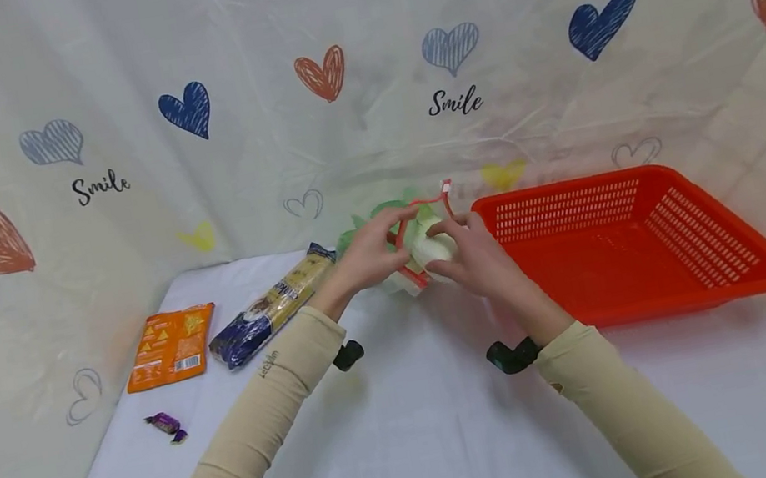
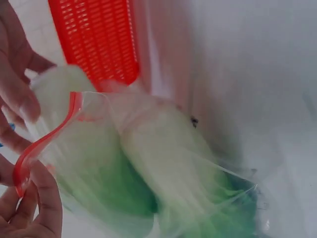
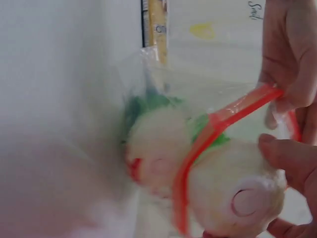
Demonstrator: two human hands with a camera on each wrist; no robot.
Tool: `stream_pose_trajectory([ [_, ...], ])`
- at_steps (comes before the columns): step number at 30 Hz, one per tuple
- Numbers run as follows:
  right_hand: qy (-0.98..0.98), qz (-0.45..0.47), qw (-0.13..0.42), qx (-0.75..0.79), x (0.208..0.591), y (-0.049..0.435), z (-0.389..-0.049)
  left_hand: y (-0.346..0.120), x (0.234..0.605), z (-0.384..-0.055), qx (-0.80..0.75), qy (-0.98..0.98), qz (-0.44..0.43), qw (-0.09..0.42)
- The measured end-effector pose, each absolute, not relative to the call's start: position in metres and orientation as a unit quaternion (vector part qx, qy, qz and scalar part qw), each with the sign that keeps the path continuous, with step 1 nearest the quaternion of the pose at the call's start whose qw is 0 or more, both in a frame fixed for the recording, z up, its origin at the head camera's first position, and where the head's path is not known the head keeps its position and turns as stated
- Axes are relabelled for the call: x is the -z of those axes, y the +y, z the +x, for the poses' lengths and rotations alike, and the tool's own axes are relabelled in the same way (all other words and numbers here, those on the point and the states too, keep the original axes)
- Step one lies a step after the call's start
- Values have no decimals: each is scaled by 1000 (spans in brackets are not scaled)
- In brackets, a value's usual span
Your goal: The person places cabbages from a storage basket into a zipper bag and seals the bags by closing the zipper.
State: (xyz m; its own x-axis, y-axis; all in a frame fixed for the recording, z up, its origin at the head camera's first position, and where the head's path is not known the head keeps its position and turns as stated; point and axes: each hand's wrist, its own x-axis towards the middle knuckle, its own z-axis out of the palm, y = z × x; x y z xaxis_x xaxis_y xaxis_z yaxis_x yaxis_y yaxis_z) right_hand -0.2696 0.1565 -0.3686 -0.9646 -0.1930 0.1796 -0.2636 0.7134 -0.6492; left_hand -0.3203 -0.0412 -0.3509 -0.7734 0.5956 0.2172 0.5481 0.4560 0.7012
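Observation:
My left hand (image 1: 375, 249) pinches the red zip edge (image 2: 47, 141) of a clear zip bag (image 3: 143, 64), whose mouth gapes open. Across from it, my right hand (image 1: 472, 253) grips a pale-stemmed, green-leaved bok choy (image 3: 237, 193) near its round base, with thumb and fingers on opposite sides. This bok choy lies leaf end inward through the red-rimmed mouth, its base sticking out. Inside the bag, a second bok choy (image 2: 168, 153) lies alongside, seen through the plastic. Its leaves point away from the mouth.
A red plastic basket (image 1: 667, 301) stands at the right, close to the right hand. To the left lie a long yellow-and-blue packet (image 1: 275, 303), an orange snack bag (image 1: 170, 347) and a purple wrapped candy (image 1: 166, 425). A heart-printed sheet (image 1: 381, 138) hangs behind the table.

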Motion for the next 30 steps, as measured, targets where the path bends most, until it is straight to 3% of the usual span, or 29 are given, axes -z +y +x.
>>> stream_pose_trajectory([
  [4,-916,165,62,-361,374,160,-280,-41,350,-319,-385,846,368,32],
  [10,-910,148,13,-388,379,165,-288,-43,356,-319,-379,838,389,51],
  [16,-765,48,-80,-637,373,171,-288,-44,355,-321,-389,847,363,31],
  [26,-775,85,-67,-623,391,172,-290,-37,353,-317,-381,826,413,43],
  [30,-774,60,-76,-626,394,170,-293,-36,351,-318,-383,814,435,36],
])
